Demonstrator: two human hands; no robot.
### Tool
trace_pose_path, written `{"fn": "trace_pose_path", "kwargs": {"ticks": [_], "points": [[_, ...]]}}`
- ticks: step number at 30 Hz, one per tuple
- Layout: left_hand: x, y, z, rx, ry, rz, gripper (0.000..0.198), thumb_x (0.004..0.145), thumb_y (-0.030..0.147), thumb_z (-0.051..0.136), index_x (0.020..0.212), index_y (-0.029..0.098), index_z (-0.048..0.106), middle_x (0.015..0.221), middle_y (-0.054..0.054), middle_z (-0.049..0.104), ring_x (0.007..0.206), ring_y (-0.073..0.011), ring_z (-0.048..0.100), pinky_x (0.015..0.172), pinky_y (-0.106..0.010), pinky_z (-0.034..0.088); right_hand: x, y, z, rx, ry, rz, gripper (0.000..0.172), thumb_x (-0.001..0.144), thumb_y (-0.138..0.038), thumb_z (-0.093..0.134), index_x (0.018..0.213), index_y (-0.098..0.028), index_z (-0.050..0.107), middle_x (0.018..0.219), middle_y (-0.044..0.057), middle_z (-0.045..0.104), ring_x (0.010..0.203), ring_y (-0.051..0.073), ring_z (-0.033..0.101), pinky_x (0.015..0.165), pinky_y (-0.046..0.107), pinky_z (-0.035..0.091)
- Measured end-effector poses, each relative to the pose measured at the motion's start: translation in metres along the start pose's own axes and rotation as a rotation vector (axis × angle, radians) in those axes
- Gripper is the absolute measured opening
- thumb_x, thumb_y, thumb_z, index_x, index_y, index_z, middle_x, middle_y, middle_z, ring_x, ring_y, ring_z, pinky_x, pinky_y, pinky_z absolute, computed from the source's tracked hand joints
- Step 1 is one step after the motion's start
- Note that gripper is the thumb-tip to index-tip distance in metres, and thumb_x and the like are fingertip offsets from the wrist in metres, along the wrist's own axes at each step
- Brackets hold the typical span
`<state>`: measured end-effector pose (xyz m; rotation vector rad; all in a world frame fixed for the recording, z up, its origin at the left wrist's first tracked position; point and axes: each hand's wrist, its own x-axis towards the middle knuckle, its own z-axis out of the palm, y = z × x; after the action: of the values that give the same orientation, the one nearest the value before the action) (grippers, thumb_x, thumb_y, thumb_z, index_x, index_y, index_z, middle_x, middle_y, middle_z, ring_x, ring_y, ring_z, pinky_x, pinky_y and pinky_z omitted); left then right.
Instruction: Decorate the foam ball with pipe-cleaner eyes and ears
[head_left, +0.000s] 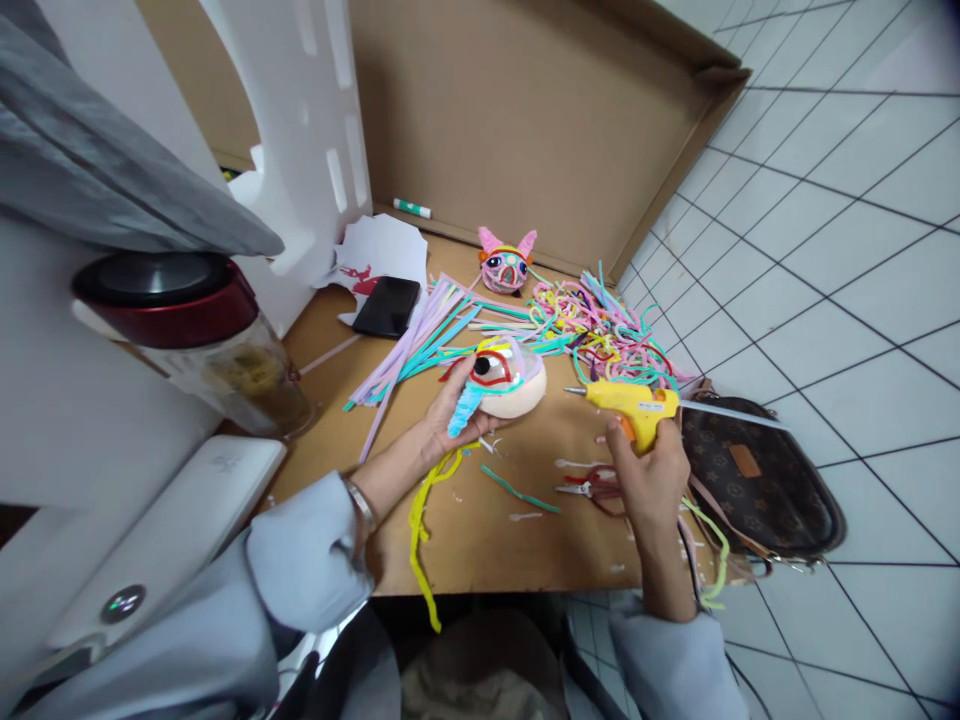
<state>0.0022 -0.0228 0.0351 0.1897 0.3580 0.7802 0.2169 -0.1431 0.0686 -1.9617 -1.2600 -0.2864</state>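
Above the bench [495,545], the left hand [448,418] cradled the decorated craft piece [517,392] from beneath, seemingly to leave its eye [491,369] exposed, while the right hand [649,470] clasped the yellow glue gun [626,398], apparently to steady its nozzle [575,390] near the piece.

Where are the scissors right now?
In the head view, the scissors lie on the table right of centre, just left of the right hand and below the yellow glue gun.
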Motion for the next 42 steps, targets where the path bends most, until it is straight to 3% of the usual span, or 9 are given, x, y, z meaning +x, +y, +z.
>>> {"fn": "trace_pose_path", "kwargs": {"ticks": [5,9,13,17,19,23,29,36,42], "points": [[0.002,0.003,-0.002,0.044,0.031,0.040,0.050,0.090,0.046,0.064,0.131,0.018,0.063,0.106,-0.013,0.079,0.099,-0.0317,0.076,0.086,-0.046,0.062,-0.017,0.066,0.013,-0.130,-0.086,0.102,0.048,0.073,-0.069,0.061,0.082,-0.022,0.052,0.071,0.001,0.054,0.066,0.021,0.048,0.063,0.035,0.040],[0.003,0.005,-0.004,0.159,0.080,0.122,0.050,0.089,0.041,0.070,0.131,0.016,0.063,0.099,-0.011,0.080,0.082,-0.0265,0.078,0.075,-0.038,0.065,-0.035,0.089,0.021,-0.273,-0.117,-0.037,0.048,0.084,-0.065,0.051,0.090,-0.018,0.059,0.079,0.008,0.060,0.075,0.026,0.053,0.069,0.038,0.042],[0.005,0.008,-0.003,0.243,0.118,0.177,0.042,0.088,0.038,0.072,0.121,0.012,0.067,0.078,-0.008,0.078,0.051,-0.0187,0.070,0.051,-0.026,0.059,-0.034,0.069,0.006,-0.433,-0.087,-0.127,0.047,0.090,-0.060,0.053,0.092,-0.014,0.064,0.088,0.016,0.065,0.084,0.030,0.055,0.074,0.041,0.041],[0.005,0.010,-0.004,0.331,0.145,0.235,0.037,0.085,0.037,0.075,0.111,0.011,0.069,0.069,-0.005,0.076,0.047,-0.0176,0.068,0.044,-0.024,0.054,-0.019,0.015,-0.005,0.012,-0.065,-0.278,0.027,0.097,-0.040,0.051,0.097,-0.019,0.068,0.094,0.010,0.070,0.087,0.024,0.062,0.079,0.039,0.048],[0.006,0.011,-0.006,0.399,0.167,0.282,0.038,0.082,0.036,0.078,0.109,0.010,0.070,0.071,-0.006,0.077,0.049,-0.0177,0.069,0.047,-0.023,0.055,-0.011,-0.016,0.004,0.249,-0.106,-0.311,0.021,0.097,-0.032,0.052,0.092,-0.020,0.069,0.089,0.006,0.071,0.081,0.020,0.064,0.075,0.034,0.051],[0.009,0.016,-0.014,0.500,0.204,0.358,0.038,0.078,0.030,0.082,0.109,0.011,0.073,0.079,-0.008,0.080,0.061,-0.0193,0.075,0.059,-0.023,0.059,-0.001,-0.055,0.041,0.393,-0.153,-0.523,0.018,0.097,-0.025,0.054,0.091,-0.020,0.070,0.086,0.005,0.072,0.081,0.018,0.066,0.075,0.031,0.052],[0.010,0.030,-0.015,0.565,0.226,0.359,0.040,0.078,0.034,0.080,0.109,0.009,0.074,0.095,-0.013,0.081,0.084,-0.0257,0.077,0.076,-0.031,0.063,-0.007,-0.046,0.079,0.295,-0.081,-0.681,0.022,0.101,-0.022,0.049,0.099,-0.020,0.070,0.096,0.008,0.075,0.089,0.018,0.066,0.083,0.033,0.050],[0.003,0.027,-0.005,0.663,0.259,0.259,0.045,0.079,0.042,0.078,0.110,0.011,0.072,0.093,-0.011,0.080,0.085,-0.0272,0.077,0.078,-0.035,0.064,-0.009,-0.038,0.087,0.276,-0.007,-0.891,0.025,0.101,-0.013,0.046,0.104,-0.020,0.070,0.098,0.008,0.075,0.092,0.016,0.066,0.080,0.031,0.048],[0.005,0.027,-0.007,0.793,0.264,0.292,0.054,0.069,0.052,0.082,0.106,0.014,0.072,0.094,-0.010,0.079,0.093,-0.0298,0.076,0.076,-0.034,0.064,-0.008,-0.036,0.090,0.220,0.005,-0.897,0.026,0.101,-0.012,0.046,0.103,-0.021,0.070,0.096,0.007,0.076,0.092,0.016,0.066,0.078,0.032,0.047]]}}
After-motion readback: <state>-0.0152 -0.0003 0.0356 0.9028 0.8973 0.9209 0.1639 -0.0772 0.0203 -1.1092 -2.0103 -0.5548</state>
